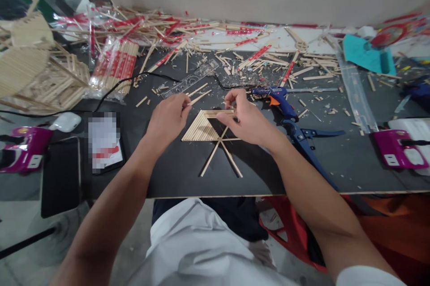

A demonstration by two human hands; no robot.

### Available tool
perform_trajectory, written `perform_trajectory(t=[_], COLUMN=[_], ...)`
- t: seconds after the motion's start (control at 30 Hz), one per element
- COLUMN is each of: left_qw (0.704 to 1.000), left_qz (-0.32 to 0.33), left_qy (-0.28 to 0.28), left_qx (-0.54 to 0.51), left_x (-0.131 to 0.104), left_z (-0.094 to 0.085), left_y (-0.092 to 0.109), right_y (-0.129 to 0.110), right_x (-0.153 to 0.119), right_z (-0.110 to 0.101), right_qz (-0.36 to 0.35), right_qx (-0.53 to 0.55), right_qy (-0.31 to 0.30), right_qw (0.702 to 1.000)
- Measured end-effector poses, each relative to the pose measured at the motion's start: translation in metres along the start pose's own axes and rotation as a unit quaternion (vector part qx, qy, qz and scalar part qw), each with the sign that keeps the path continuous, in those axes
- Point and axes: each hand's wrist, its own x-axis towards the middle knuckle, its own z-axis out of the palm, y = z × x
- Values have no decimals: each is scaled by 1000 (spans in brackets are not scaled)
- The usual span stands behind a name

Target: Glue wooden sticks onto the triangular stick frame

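A flat fan-shaped piece made of thin wooden sticks [200,128] lies on the dark tabletop in front of me. Its left section is closely filled with parallel sticks. A few sticks run along its upper section, and two bare ones spread from its centre toward me. My left hand [169,114] is closed in a pinch on two thin wooden sticks [200,96], whose ends point up and right. Over the piece's upper right hangs my right hand [248,118], thumb and forefinger apart and curved; it covers part of the sticks there.
A blue glue gun [280,97] and blue-handled cutters [307,142] lie at the right. Wrapped chopsticks [114,66] and a wooden stick model [36,66] stand at the left. Phones [61,174], a purple power socket [396,148], cables and stick scraps surround the work.
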Motion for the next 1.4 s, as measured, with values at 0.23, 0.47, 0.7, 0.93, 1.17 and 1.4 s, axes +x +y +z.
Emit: perform_trajectory(t=[0.23,0.47,0.7,0.93,1.17,1.4], left_qw=[998,989,991,994,996,994], left_qz=[57,131,125,99,69,62], left_qy=[-15,-51,-21,-21,-39,-63], left_qx=[-6,-49,-53,-45,-37,-58], left_x=[-2,-3,-4,-4,-3,-1], left_z=[1,8,11,13,19,16], left_y=[7,11,14,14,13,10], right_y=[4,5,5,13,12,14], right_x=[1,4,4,5,5,6], right_z=[2,10,9,-10,-6,-3], right_qz=[21,-51,-57,-42,-48,-35], right_qx=[-6,-28,-40,-11,-37,-42], right_qy=[-50,-11,21,8,-6,-19], right_qw=[999,998,997,999,998,998])
